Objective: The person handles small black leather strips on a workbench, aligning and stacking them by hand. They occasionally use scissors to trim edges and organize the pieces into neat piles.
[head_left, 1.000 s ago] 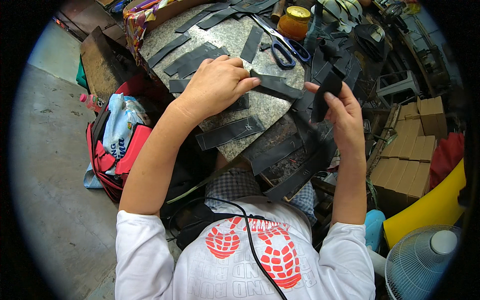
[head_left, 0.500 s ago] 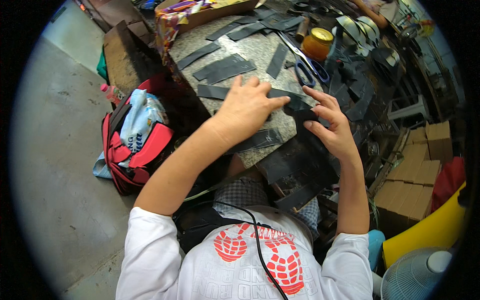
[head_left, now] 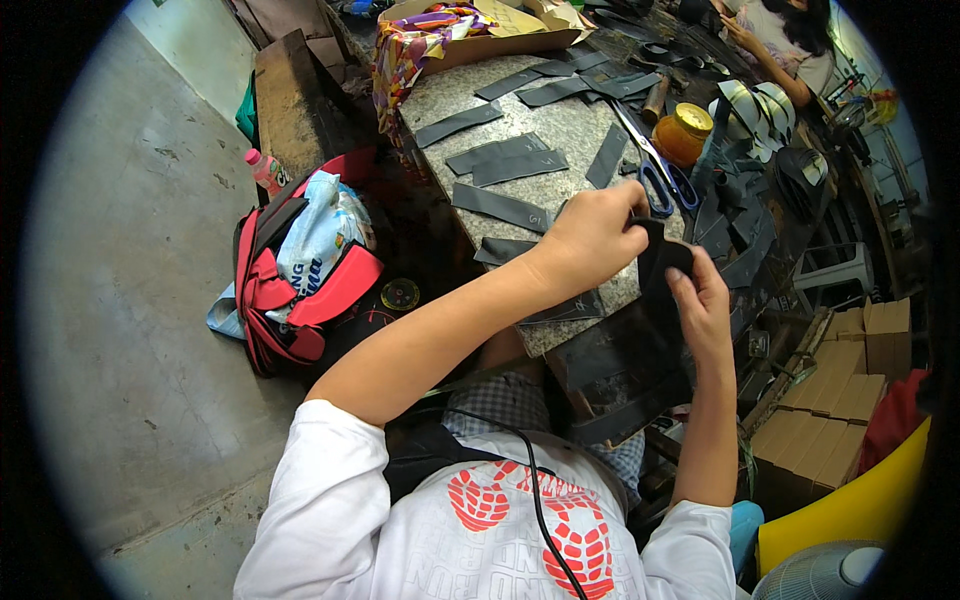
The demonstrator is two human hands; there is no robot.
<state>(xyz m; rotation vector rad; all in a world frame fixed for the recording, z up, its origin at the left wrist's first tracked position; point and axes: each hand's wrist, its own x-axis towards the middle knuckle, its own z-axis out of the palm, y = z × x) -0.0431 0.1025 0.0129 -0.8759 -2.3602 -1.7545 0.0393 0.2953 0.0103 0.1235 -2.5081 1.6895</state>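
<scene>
My right hand (head_left: pixel 703 305) grips a soft black piece of material (head_left: pixel 655 262), thumb in front and fingers behind. At its upper left edge my left hand (head_left: pixel 597 228) is closed, fingertips pinched on the piece. Just beyond the left hand lie scissors with dark blue handles (head_left: pixel 660 185), blades pointing away. Flat black strips, some with pale marks, lie left of the hands: one long strip (head_left: pixel 500 207), a pair of overlapping strips (head_left: pixel 518 167), and another strip (head_left: pixel 562 308) partly under my left forearm. Larger black sheets (head_left: pixel 620 350) rest below the held piece, over my lap.
A yellow-lidded jar (head_left: pixel 683 134) stands beyond the scissors on the speckled tabletop (head_left: pixel 425 95). An open cardboard box (head_left: pixel 500 45) sits at the far edge. Left are a red-and-black bag (head_left: pixel 262 300) and a pink bottle (head_left: pixel 265 172); right, cardboard boxes (head_left: pixel 825 385). Another person (head_left: pixel 785 60) sits far right.
My left hand has gone from spread over the strips to closed on the black piece in my right hand. The whole view has shifted, so the table appears farther right.
</scene>
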